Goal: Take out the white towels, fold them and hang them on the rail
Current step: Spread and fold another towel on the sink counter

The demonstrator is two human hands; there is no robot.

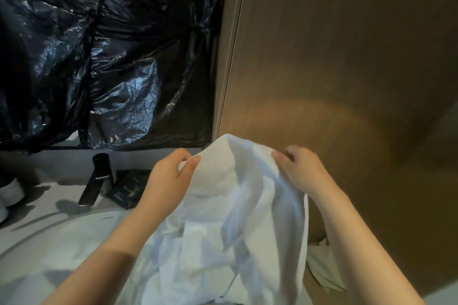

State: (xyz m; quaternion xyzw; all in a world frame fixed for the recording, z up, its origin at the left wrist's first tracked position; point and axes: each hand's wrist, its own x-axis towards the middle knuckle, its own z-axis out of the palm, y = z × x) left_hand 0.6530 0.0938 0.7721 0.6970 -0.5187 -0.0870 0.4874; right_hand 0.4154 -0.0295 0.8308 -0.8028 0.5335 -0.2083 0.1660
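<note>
Brown wall panel (347, 57) behind, white towel (235, 193) raised, left hand (171, 173) and right hand (297, 168) each pinching its top edge.

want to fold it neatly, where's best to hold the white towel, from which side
The top edge, one hand from each side. The white towel hangs bunched from that edge, where the left hand and right hand pinch it, so its weight should straighten it.

Left of the hands a black tube (98, 178) and dark packet (128, 188) crowd the counter (49, 208); a brown wall (347, 57) stands right.
</note>
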